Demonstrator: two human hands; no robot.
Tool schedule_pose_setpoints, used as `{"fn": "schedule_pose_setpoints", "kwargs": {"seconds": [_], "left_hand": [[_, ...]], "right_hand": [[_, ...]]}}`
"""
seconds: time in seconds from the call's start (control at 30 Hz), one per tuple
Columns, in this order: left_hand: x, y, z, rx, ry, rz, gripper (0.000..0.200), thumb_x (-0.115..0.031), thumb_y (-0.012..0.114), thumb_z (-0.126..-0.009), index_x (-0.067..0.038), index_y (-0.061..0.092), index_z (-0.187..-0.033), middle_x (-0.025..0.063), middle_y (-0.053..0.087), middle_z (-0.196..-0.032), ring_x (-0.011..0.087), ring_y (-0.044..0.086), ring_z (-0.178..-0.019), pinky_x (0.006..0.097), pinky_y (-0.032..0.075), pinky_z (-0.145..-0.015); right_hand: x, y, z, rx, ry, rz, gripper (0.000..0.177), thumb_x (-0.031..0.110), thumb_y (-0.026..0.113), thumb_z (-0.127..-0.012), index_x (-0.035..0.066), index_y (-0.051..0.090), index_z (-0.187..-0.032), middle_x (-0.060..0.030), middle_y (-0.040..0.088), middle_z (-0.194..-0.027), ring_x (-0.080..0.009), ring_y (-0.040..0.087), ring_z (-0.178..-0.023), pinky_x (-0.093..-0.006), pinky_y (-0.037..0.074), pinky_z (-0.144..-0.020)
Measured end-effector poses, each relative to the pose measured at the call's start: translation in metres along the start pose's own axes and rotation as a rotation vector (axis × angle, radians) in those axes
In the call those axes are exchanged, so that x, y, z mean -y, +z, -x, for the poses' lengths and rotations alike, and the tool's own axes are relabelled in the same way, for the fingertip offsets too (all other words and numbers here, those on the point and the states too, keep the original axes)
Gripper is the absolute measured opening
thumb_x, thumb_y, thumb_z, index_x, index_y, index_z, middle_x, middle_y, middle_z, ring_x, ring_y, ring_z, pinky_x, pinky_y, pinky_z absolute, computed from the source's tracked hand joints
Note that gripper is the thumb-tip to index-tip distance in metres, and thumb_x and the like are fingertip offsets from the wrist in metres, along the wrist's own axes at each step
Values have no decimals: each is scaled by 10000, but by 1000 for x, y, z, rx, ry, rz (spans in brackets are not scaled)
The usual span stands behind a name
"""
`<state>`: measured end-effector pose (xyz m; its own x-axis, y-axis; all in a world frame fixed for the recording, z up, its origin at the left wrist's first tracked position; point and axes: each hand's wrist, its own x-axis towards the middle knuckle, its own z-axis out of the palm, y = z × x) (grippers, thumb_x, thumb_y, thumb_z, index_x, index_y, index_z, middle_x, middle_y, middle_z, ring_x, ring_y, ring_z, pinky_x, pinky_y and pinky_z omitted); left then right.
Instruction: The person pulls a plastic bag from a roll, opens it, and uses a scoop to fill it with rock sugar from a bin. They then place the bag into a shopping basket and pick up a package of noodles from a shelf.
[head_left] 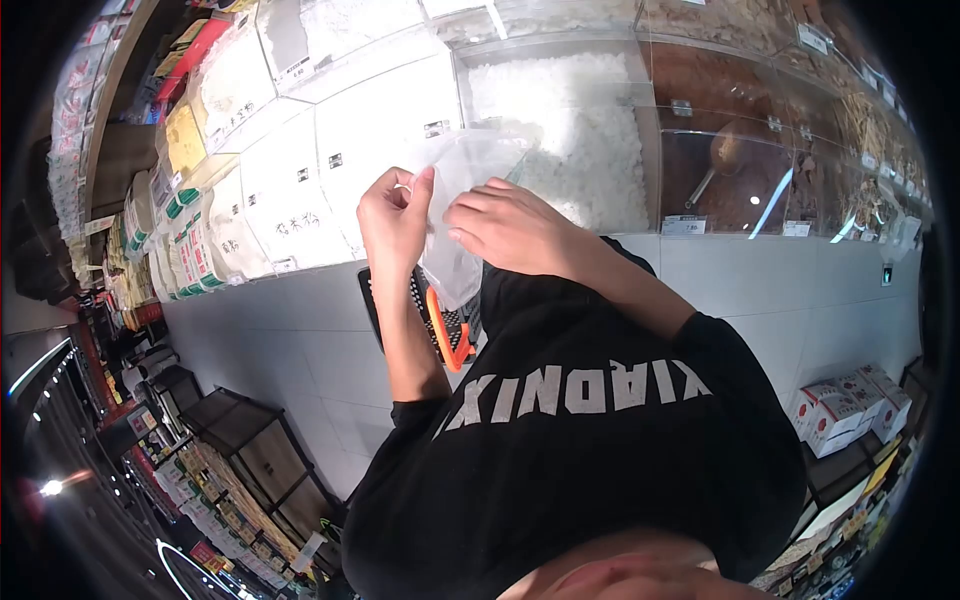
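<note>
A clear plastic bag [453, 272] hangs between my two hands, its upper part spreading out in front of the bins. My left hand [397, 218] is closed, thumb and fingers pinching the bag's left side. From the right, my right hand [515, 228] reaches across with curled fingers gripping the bag's other side. Nothing can be made out inside the bag. Below it, partly hidden by my left forearm and the bag, is a black shopping basket [375, 300] with an orange handle [440, 335].
Before me, a bin of white crystal-like pieces [590, 150] stands beside white powder bins [370, 130]. Further right, a brown-filled bin [750, 165] holds a scoop [712, 165]. Packed bags [195, 245] sit at left. Boxes [850, 410] are stacked at right, and a shelf rack [250, 440] stands behind left.
</note>
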<state>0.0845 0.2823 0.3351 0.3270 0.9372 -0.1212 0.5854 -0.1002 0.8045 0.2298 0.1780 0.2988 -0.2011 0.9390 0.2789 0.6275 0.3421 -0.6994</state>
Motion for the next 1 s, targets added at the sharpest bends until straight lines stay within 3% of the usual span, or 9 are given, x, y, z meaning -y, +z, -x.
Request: {"fn": "schedule_pose_setpoints", "kwargs": {"seconds": [0.13,0.23,0.37,0.43,0.53,0.63,0.93,1.0], "left_hand": [[-6,2,-3,-284,61,-52,323,-258,722,-920,1,627,-753,-4,480,-475,45,374,-433,254,277,-433],[-18,9,0,-344,85,69,282,-236,726,-918,14,663,-804,-19,463,-476,33,378,-448,243,292,-439],[-15,32,7,-326,115,19,250,-217,724,-919,26,687,-871,-21,477,-505,32,407,-469,228,311,-450],[-12,51,14,-328,129,32,239,-210,719,-921,27,693,-899,-20,488,-521,32,421,-480,222,317,-455],[-8,76,19,-304,121,54,228,-203,712,-924,25,694,-915,-13,492,-527,40,431,-485,228,338,-459],[0,88,22,-282,136,18,223,-202,708,-924,21,695,-920,4,490,-535,48,445,-492,236,353,-463],[1,96,21,-288,131,-3,216,-195,693,-928,21,696,-938,31,523,-577,69,469,-500,261,377,-466],[0,93,20,-293,138,-16,212,-189,693,-928,22,695,-941,29,524,-579,67,471,-503,260,375,-464]], "right_hand": [[-9,5,24,471,47,-26,204,208,572,-964,20,650,-945,-101,666,-994,-293,624,-976,-392,452,-938],[-18,6,56,-50,-81,-206,219,220,599,-941,9,658,-947,-123,679,-903,-343,645,-897,-410,507,-862],[-59,-10,93,-325,413,-499,180,194,636,-930,21,660,-973,-134,678,-1020,-284,648,-958,-376,511,-841],[-101,-6,113,-350,762,-448,276,249,645,-923,-3,626,-1035,-174,657,-1088,-295,642,-1002,-387,504,-845],[-169,42,154,-328,920,-74,440,317,671,-892,-50,553,-1104,-241,641,-1080,-373,642,-983,-448,506,-834],[-188,68,170,-177,901,143,563,359,682,-870,-87,484,-1152,-302,615,-1084,-436,626,-998,-486,497,-850],[-230,90,168,-45,957,23,466,249,648,-839,-63,478,-1142,-316,635,-1029,-462,611,-1025,-499,476,-885],[-227,90,171,-169,971,-71,443,236,633,-843,-60,487,-1138,-317,634,-1022,-466,613,-1018,-502,474,-875]]}}
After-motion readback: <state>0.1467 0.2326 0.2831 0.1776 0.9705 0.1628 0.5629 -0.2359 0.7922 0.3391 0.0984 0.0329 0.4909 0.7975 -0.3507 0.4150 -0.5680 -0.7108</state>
